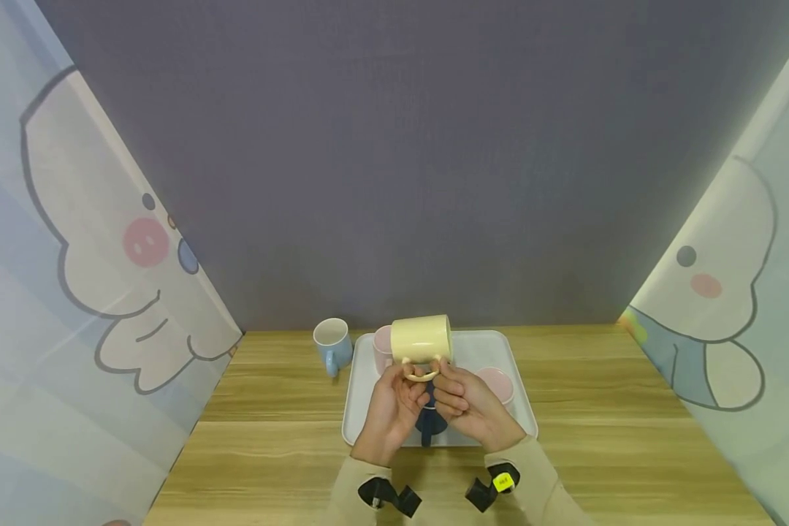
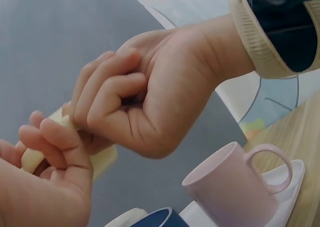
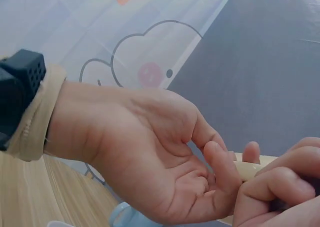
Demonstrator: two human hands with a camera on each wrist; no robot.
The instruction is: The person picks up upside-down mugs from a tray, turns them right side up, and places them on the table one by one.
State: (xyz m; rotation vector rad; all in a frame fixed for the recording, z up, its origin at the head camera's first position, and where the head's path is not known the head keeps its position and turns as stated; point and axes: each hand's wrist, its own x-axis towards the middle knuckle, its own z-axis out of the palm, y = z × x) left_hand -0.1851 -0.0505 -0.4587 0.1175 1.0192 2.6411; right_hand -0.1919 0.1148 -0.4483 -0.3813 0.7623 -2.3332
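Observation:
A pale yellow mug (image 1: pixel 422 337) lies on its side in the air above a white tray (image 1: pixel 359 394), its handle toward me. My left hand (image 1: pixel 391 414) pinches the left end of the handle, with its other fingers loosely bent. At the handle's right end, my right hand (image 1: pixel 473 406) pinches with thumb and fingertips. Below the hands stands a dark blue mug (image 1: pixel 427 429), partly covered by them. One pink mug (image 1: pixel 382 352) stands behind the left hand, and a second pink mug (image 2: pixel 232 189) is to the right, partly hidden by the right hand in the head view.
A light blue mug (image 1: pixel 342 353) stands on the wooden table (image 1: pixel 605 409), just outside the tray's back left corner. Behind the table rises a dark grey panel (image 1: pixel 394 161). Printed curtains with cartoon figures hang at both sides.

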